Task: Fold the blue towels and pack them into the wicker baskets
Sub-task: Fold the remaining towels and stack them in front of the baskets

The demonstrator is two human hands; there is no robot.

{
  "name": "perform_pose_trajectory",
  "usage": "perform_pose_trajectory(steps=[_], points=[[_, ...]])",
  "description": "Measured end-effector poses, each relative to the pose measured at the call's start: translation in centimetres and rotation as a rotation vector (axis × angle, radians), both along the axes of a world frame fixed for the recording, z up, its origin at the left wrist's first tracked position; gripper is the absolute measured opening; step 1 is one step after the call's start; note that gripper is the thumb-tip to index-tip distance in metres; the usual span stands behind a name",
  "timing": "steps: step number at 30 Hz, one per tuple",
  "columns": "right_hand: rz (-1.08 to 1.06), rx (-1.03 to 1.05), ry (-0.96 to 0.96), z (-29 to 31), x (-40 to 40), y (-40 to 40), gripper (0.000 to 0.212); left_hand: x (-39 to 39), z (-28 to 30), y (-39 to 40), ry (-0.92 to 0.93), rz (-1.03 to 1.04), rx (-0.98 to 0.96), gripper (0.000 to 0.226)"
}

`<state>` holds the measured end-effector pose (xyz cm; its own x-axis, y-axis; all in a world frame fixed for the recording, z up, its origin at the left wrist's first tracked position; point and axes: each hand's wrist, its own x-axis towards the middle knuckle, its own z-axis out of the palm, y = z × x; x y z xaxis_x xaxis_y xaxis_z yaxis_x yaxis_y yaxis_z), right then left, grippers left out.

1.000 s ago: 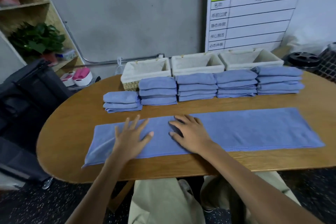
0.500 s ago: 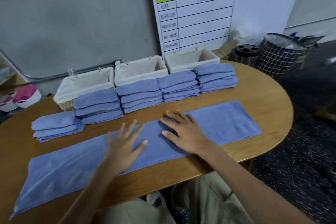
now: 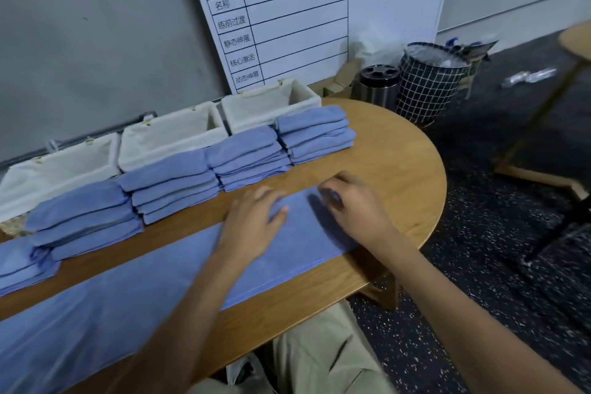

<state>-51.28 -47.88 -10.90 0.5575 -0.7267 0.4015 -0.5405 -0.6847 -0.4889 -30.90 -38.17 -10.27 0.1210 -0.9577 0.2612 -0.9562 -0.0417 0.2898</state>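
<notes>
three wicker baskets [image 3: 172, 137] with pale liners stand along the back of the table [image 3: 399, 176]; what we can see of their insides holds no towels. folded towel stacks [image 3: 246, 153] sit in a row just in front of them. the long towel [image 3: 128, 291] lies flat across the table's near side. our left hand [image 3: 252, 227] rests flat on it, fingers spread. our right hand [image 3: 351, 205] curls round its far right end. half a second ago both palms lay flat mid-towel; the right has since slid to the end.

Three baskets [image 3: 172, 137], five towel stacks [image 3: 172, 185]
</notes>
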Motion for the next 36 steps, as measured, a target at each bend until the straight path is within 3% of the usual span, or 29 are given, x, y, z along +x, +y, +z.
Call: perform_pose_trajectory(steps=[6, 11, 16, 19, 22, 27, 30, 34, 36], points=[[-0.229, 0.041, 0.128, -0.7, -4.7, -1.7, 0.039, -6.1, 0.2, -9.8, 0.084, -0.108, 0.114, 0.029], [-0.248, 0.112, 0.15, -1.0, -5.3, -2.3, 0.048, -6.4, 1.3, -11.4, 0.433, -0.175, 0.205, 0.005], [-0.195, 0.223, 0.131, -0.2, -4.5, -2.3, 0.03, -5.2, 2.8, -10.8, 0.645, -0.242, 0.162, 0.021], [-0.089, 0.311, 0.0, 0.3, -4.3, -2.0, 0.043, -4.0, 3.7, -10.1, 0.63, -0.245, 0.102, 0.024], [0.028, 0.417, -0.171, 1.4, -3.7, -0.9, 0.03, -2.4, 4.7, -8.8, 0.546, -0.236, 0.05, 0.013], [0.18, 0.383, -0.25, 4.3, 0.9, 2.8, 0.013, 2.4, 5.4, -4.6, 0.544, -0.159, 0.023, 0.012], [0.255, 0.349, -0.229, 6.0, 5.5, 6.0, 0.008, 5.4, 6.7, -0.7, 0.756, -0.072, 0.056, 0.029], [0.343, 0.32, -0.203, 6.7, 12.4, 11.2, 0.005, 11.0, 9.0, 5.6, 0.991, 0.107, 0.094, 0.026], [0.395, 0.346, -0.232, 6.9, 15.5, 14.0, 0.006, 14.3, 9.8, 9.1, 1.041, 0.175, 0.115, 0.045]])
